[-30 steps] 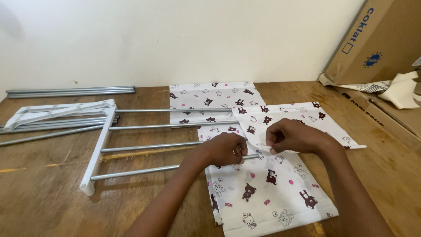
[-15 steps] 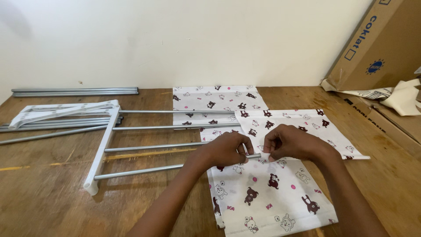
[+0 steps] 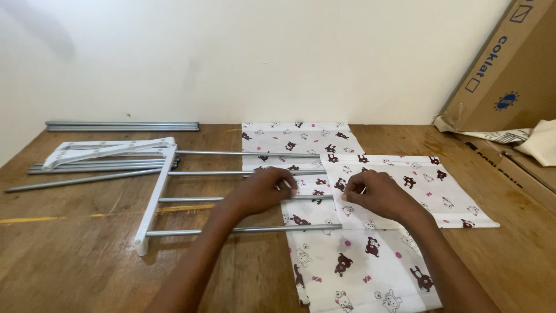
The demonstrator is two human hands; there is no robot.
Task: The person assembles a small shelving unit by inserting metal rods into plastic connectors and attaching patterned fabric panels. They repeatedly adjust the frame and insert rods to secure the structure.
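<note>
My left hand (image 3: 263,190) and right hand (image 3: 376,194) both rest on the bear-print fabric sheets (image 3: 347,232) lying on the wooden table (image 3: 87,255). Left fingers are curled, pinching a metal rod (image 3: 191,199) where it meets the fabric's edge. Right fingers are bent, pressing the fabric near that rod's end. Left of the fabric, a white plastic bracket (image 3: 152,203) joins four rods. A cardboard box (image 3: 509,69) leans right of the fabric.
</note>
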